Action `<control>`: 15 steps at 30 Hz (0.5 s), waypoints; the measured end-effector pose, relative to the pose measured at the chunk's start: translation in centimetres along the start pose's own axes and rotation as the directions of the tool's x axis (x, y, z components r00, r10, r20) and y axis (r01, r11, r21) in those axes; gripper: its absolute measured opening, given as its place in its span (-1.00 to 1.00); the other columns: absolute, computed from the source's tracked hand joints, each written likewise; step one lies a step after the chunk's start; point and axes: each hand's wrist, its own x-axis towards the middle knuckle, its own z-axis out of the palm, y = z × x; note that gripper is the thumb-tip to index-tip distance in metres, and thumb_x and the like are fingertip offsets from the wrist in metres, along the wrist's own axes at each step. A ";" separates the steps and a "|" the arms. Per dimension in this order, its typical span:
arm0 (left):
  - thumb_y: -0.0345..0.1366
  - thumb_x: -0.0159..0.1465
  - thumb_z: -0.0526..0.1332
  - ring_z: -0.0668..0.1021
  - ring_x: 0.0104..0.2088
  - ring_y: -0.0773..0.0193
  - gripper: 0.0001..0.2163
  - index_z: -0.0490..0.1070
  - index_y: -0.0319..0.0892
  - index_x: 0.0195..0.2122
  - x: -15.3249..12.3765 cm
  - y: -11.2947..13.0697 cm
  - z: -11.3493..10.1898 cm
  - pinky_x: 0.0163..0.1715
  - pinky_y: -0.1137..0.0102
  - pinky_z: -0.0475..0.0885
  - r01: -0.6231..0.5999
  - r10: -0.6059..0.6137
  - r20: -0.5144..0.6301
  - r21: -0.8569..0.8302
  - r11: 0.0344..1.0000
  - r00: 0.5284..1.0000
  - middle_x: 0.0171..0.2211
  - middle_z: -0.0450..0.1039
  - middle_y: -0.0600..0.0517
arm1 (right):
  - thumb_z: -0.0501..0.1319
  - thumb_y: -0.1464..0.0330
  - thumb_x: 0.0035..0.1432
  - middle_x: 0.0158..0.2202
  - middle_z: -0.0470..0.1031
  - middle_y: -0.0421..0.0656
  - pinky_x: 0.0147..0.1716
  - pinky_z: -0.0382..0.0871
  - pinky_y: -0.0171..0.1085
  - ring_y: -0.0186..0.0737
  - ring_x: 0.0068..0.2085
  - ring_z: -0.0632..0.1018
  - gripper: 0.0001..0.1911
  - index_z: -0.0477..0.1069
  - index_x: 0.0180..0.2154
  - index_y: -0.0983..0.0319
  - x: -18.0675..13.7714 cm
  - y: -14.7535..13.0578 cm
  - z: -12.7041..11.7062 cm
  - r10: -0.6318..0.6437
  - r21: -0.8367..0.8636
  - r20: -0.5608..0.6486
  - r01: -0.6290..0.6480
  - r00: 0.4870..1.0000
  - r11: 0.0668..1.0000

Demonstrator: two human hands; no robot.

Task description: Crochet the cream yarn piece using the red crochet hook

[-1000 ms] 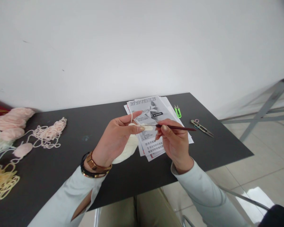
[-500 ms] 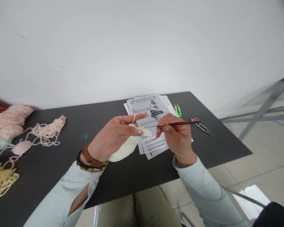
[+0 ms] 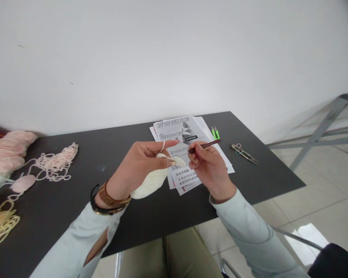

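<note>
My left hand [image 3: 133, 166] pinches a small cream crochet piece [image 3: 179, 161] between thumb and fingers, its index finger stretched out with a strand of yarn looped near it. Below that hand sits a larger rounded cream mass [image 3: 150, 184], which looks like a ball of yarn, partly covered by the palm. To the right, my right hand [image 3: 211, 166] grips a dark red-brown crochet hook [image 3: 209, 144] whose handle points up and right. The hook's tip is too fine to make out. A gap separates my right fingers from the crochet piece.
Printed sheets [image 3: 188, 181] lie under my hands on the dark table [image 3: 98, 216]. Green thread snips [image 3: 215, 133] and metal scissors [image 3: 244, 154] rest to the right. Pink yarn [image 3: 13, 148], a loose pink tangle [image 3: 56, 160] and yellow yarn [image 3: 1, 222] occupy the left side.
My right hand has turned, and the hook's handle now tilts upward and reaches less far right. My left hand keeps its hold on the crochet piece. The view has shifted slightly.
</note>
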 end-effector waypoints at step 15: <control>-0.32 0.06 0.41 0.55 -0.14 0.15 -0.69 0.62 -0.18 -0.13 0.9 -1.8 0.3 -0.11 0.34 0.40 -0.211 0.223 -0.052 0.174 0.962 0.974 -0.13 0.60 -0.09 | 0.35 0.25 0.04 -0.49 0.58 -0.21 -0.55 0.57 -0.46 -0.40 -0.52 0.55 -0.77 0.58 -0.28 0.27 0.0 1.2 -0.1 0.063 0.006 -0.041 -0.063 0.997 0.998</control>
